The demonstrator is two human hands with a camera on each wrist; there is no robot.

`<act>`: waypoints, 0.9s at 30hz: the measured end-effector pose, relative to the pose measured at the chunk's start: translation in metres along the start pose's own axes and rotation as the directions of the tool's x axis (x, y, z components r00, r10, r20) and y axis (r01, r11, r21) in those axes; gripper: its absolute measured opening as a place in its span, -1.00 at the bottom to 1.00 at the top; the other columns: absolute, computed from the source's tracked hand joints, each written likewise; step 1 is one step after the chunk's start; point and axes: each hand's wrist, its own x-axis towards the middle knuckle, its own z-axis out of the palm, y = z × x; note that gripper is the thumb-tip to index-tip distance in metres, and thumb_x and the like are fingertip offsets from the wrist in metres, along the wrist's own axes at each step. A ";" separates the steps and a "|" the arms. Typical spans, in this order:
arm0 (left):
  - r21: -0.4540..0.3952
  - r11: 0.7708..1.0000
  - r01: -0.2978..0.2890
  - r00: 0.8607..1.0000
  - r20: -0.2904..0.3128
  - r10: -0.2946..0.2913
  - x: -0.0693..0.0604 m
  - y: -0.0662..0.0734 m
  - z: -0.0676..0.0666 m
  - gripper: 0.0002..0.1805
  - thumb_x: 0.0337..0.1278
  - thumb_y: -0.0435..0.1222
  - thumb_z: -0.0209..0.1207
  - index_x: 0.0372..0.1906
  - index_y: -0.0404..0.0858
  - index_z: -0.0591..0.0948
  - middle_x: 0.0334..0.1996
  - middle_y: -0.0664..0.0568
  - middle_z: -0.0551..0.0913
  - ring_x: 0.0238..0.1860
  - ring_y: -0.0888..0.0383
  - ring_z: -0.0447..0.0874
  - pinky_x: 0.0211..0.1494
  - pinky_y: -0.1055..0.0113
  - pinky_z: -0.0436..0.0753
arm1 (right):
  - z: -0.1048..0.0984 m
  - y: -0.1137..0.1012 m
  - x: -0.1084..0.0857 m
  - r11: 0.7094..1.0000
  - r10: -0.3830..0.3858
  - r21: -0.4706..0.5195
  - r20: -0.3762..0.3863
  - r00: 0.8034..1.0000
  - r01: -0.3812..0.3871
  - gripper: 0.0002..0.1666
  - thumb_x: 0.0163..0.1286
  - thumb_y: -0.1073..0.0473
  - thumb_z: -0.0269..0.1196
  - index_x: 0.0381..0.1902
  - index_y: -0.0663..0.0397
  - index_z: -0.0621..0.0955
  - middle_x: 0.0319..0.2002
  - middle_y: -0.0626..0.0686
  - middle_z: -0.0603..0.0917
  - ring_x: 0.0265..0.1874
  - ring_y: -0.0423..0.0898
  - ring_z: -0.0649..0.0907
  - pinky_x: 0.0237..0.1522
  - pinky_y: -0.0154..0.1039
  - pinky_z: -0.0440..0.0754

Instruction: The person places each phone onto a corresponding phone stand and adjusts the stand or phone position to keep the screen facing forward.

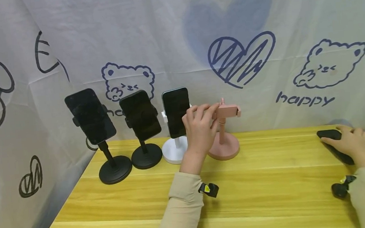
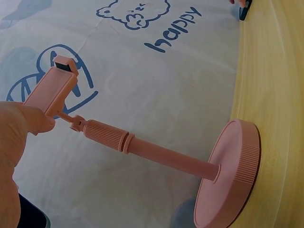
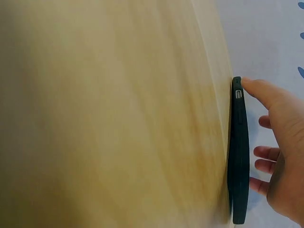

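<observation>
At the middle of the table, my left hand [image 1: 200, 130] holds the left end of the clamp on a pink phone stand [image 1: 224, 151]. The left wrist view shows the thumb against that clamp [image 2: 53, 90], which carries no phone. The stand's round base rests on the table. Far to the right, my right hand [image 1: 357, 144] is over a dark phone [image 1: 330, 135] lying flat on the wood. In the right wrist view the thumb touches one end of this phone [image 3: 240, 147], and the other fingers are spread along its far side.
Left of the pink stand, a white stand [image 1: 170, 152] holds a phone [image 1: 176, 109], partly behind my left hand. Two black stands [image 1: 147, 157] with phones stand further left. A printed cloth [image 1: 174, 26] hangs behind the wooden table [image 1: 276, 193].
</observation>
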 end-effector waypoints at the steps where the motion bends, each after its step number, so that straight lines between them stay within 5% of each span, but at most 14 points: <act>1: 0.003 1.000 0.000 1.000 0.001 0.000 0.000 0.000 0.000 -0.66 0.19 -0.14 0.29 0.08 0.02 0.66 -0.04 0.12 0.66 0.03 0.09 0.37 0.05 0.11 0.35 | 0.000 -0.001 0.001 1.000 0.005 -0.004 0.005 1.000 -0.005 0.28 0.25 -0.55 0.00 0.44 0.44 -0.02 0.16 0.79 -0.03 0.12 0.65 0.08 0.07 0.48 0.17; 17: 0.010 1.000 0.013 1.000 0.021 -0.013 0.001 0.000 -0.001 -0.66 0.21 -0.15 0.27 0.09 0.02 0.65 -0.02 0.13 0.65 0.05 0.09 0.37 0.07 0.11 0.34 | 0.005 -0.004 0.015 0.999 -0.007 -0.050 0.152 0.988 0.014 0.29 0.25 -0.62 -0.14 0.47 0.36 -0.06 0.19 0.79 -0.08 0.13 0.68 0.04 0.18 0.49 0.11; 27: 0.009 1.000 0.006 1.000 0.011 -0.006 0.000 0.001 -0.001 -0.66 0.20 -0.15 0.28 0.09 0.02 0.66 -0.02 0.13 0.65 0.06 0.09 0.37 0.07 0.11 0.33 | 0.003 -0.005 0.017 0.997 -0.001 -0.073 0.180 0.984 0.014 0.25 0.27 -0.61 -0.16 0.45 0.37 0.01 0.19 0.78 -0.05 0.14 0.68 0.06 0.17 0.48 0.16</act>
